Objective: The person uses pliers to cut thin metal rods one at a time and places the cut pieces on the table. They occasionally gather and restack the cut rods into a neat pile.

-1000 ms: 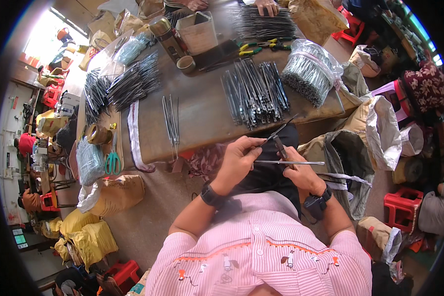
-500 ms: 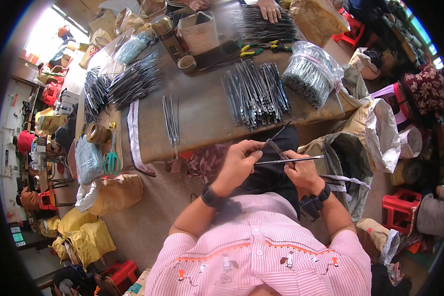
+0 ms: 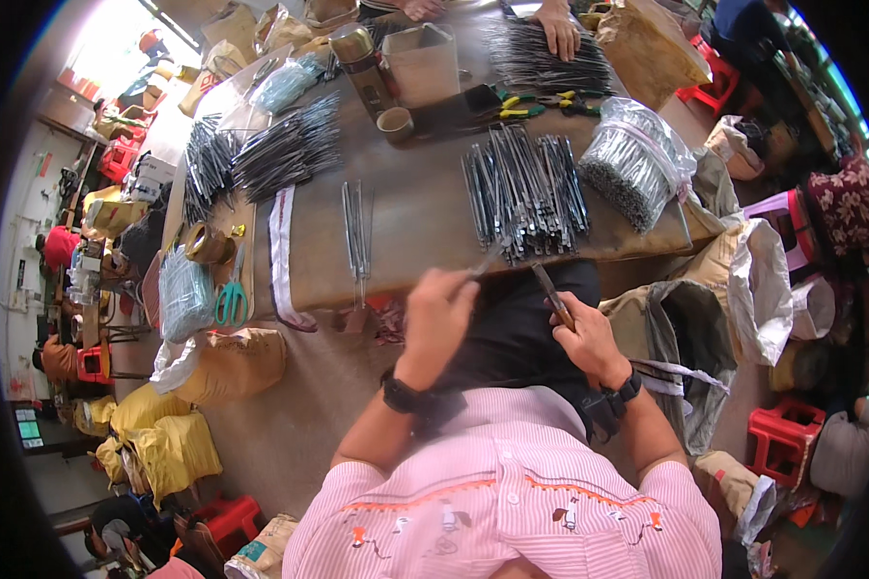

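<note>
My right hand [image 3: 586,335] is closed around a short flat metal tool [image 3: 549,289] with a brown handle, its blade pointing up toward the table edge. To its left, motion smears my left hand [image 3: 437,323]; a pale thin streak lies by its fingertips, and what it holds, if anything, is unclear. Just beyond both hands a pile of dark, thin metal strips [image 3: 523,193] lies at the table's near edge. A few separate thin strips [image 3: 357,232] lie further left, their ends reaching the edge.
A plastic-wrapped strip bundle [image 3: 637,169] stands right of the pile. Pliers [image 3: 521,110], a thermos [image 3: 365,72], a cup [image 3: 395,124] and a clear bin [image 3: 422,64] sit farther back. Teal scissors [image 3: 232,301] lie left. Another person's hand [image 3: 558,31] rests on far strips. Open sacks [image 3: 686,338] stand at right.
The long thin strip held across my hands no longer shows there. My hands have moved apart, the left one leftward and the right one slightly. The whole view has shifted a little.
</note>
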Action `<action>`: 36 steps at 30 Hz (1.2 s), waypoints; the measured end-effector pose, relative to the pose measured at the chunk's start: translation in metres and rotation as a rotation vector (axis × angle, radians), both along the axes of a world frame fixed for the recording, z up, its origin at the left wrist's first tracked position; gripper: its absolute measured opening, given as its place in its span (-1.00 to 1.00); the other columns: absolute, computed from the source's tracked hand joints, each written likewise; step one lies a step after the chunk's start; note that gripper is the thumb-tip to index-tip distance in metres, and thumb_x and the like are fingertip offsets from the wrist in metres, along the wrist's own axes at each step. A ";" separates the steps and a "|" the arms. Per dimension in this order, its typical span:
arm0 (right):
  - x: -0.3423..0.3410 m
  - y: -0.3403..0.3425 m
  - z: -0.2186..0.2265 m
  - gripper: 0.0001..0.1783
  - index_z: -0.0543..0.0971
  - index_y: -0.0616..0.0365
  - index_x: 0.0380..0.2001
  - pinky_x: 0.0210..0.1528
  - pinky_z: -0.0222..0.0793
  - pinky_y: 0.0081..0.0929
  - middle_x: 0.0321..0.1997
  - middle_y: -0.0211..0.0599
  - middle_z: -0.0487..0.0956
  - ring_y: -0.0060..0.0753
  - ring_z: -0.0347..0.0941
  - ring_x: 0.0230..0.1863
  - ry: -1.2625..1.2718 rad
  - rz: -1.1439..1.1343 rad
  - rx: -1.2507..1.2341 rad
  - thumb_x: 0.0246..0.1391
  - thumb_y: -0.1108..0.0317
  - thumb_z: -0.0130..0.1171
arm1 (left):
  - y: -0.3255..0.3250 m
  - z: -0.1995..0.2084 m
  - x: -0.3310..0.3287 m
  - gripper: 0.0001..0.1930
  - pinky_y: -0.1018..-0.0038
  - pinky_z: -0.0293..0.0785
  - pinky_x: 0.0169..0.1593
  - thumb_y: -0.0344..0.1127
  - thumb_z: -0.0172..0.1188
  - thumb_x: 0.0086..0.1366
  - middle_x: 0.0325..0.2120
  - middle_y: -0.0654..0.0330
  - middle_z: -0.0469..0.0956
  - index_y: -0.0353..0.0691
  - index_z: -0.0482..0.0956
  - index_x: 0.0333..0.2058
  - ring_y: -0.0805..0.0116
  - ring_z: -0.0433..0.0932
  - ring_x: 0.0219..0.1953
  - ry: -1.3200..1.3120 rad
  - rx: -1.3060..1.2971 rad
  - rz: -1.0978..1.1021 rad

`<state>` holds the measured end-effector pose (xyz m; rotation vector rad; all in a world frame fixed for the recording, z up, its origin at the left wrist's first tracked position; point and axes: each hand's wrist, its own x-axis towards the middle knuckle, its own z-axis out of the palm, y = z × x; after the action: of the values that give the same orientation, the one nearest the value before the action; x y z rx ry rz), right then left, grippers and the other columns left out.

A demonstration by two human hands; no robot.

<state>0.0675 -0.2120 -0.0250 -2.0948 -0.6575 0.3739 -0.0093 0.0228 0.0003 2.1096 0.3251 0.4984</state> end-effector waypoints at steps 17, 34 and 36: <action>-0.003 -0.007 -0.012 -0.72 0.46 0.24 -0.20 -0.50 0.28 -0.63 -0.53 -0.40 0.46 -0.63 0.37 -0.56 0.612 -0.193 0.367 -0.02 0.47 -0.07 | 0.093 0.008 -0.017 -0.90 0.56 0.34 -0.23 -0.49 0.18 0.18 -0.45 0.26 0.33 -0.31 0.41 -0.43 0.54 0.30 -0.41 -0.293 -0.564 0.385; -0.011 0.000 -0.022 -0.71 0.48 0.25 -0.24 -0.52 0.28 -0.68 -0.52 -0.38 0.46 -0.63 0.34 -0.58 0.693 -0.158 0.354 -0.07 0.47 -0.09 | -0.018 0.191 -0.014 -0.80 0.40 0.49 -0.11 -0.57 0.04 0.24 -0.48 0.20 0.43 -0.23 0.49 -0.56 0.14 0.60 -0.28 -1.895 -0.391 -0.779; -0.011 -0.001 -0.021 -0.71 0.48 0.25 -0.24 -0.51 0.29 -0.67 -0.52 -0.37 0.46 -0.63 0.34 -0.58 0.701 -0.150 0.358 -0.08 0.47 -0.09 | -0.019 0.192 -0.017 -0.81 0.40 0.50 -0.12 -0.55 0.05 0.24 -0.48 0.20 0.43 -0.23 0.48 -0.56 0.14 0.60 -0.29 -1.748 -0.660 -1.025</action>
<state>0.0568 -0.2131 -0.0464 -1.5151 -0.1308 0.7899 -0.0264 0.0042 0.1924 0.4589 -1.3030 1.1071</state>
